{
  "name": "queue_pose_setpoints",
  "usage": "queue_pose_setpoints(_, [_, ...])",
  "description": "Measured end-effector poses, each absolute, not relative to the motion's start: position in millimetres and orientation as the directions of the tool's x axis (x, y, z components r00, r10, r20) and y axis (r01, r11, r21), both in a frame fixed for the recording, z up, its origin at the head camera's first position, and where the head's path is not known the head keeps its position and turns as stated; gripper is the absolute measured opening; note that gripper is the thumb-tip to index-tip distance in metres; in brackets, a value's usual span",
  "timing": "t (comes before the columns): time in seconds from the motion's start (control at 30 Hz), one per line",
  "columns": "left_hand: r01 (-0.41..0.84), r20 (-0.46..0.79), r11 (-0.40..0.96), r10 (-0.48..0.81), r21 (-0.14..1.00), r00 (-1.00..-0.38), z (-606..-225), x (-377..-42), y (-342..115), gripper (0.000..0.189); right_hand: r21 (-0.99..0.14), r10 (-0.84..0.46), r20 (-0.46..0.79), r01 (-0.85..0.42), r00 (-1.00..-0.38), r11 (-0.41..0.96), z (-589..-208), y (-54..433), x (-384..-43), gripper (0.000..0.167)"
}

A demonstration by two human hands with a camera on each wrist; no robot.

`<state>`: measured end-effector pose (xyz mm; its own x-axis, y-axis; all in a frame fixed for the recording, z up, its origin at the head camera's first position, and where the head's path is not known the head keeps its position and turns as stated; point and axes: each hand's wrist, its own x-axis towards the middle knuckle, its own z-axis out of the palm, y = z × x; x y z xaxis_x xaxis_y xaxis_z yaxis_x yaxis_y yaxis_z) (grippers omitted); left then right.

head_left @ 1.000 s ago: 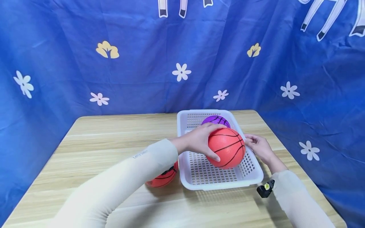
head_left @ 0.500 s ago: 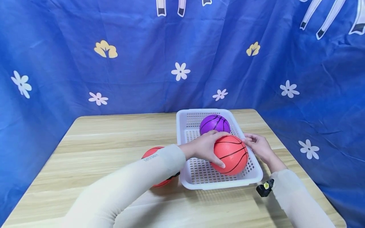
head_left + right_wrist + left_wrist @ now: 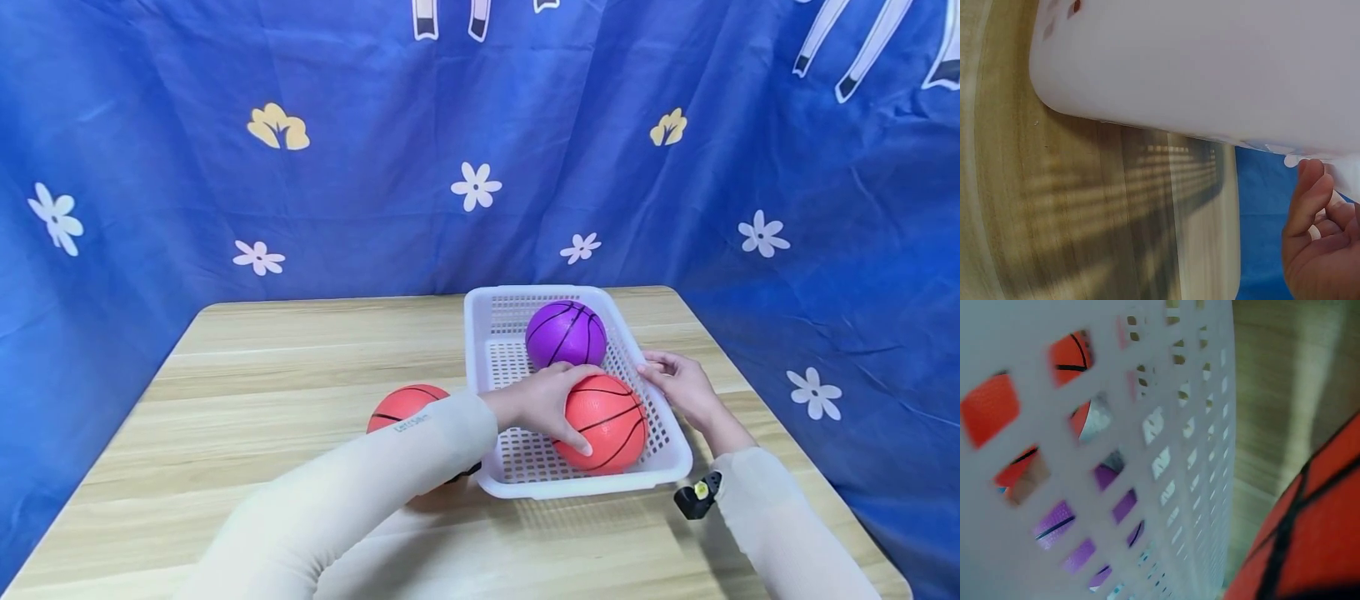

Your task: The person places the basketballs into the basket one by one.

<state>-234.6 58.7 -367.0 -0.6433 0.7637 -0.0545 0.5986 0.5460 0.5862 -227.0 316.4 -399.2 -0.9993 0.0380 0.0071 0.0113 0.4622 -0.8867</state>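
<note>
My left hand [image 3: 546,404] holds an orange-red toy basketball [image 3: 609,425] low inside the near end of a white plastic basket [image 3: 474,333]. Its thumb lies across the ball's near left side; most of the other fingers are hidden. At the basket's right side, my right hand [image 3: 684,387] pinches the rim, its fingers [image 3: 1310,203] curled beside the outer wall. Behind the held ball, a purple toy basketball [image 3: 566,335] sits in the basket. Through the basket's holes, the left wrist view shows patches of both balls.
Left of the basket, a second red basketball [image 3: 405,404] lies on the wooden table [image 3: 300,350], partly covered by the left sleeve [image 3: 360,483]. A blue curtain [image 3: 375,125] hangs behind and at the sides. A black wrist device [image 3: 696,497] hangs at the right sleeve.
My left hand has lowered the orange-red basketball toward the near end of the basket, uncovering the purple one. The right hand has stayed at the rim.
</note>
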Motion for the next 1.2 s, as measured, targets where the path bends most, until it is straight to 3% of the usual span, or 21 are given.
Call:
queue_pose_setpoints(0.67, [0.604,-0.071,0.58,0.751,0.547,-0.657,-365,-229,55,0.105,-0.9,0.029,0.001,0.012,-1.0,0.435,-396,313,-223,0.048])
queue_pose_setpoints(1.0, [0.612,0.029,0.553,0.728,0.565,-0.685,-339,-241,24,0.107,-0.907,0.033,-0.012,0.025,-0.999,0.421,-397,314,-224,0.047])
queue_pose_setpoints(1.2, [0.592,0.092,0.567,0.673,0.572,-0.734,-325,-249,1,0.106,-0.909,0.024,-0.011,0.02,-1.0,0.417,-397,314,-224,0.049])
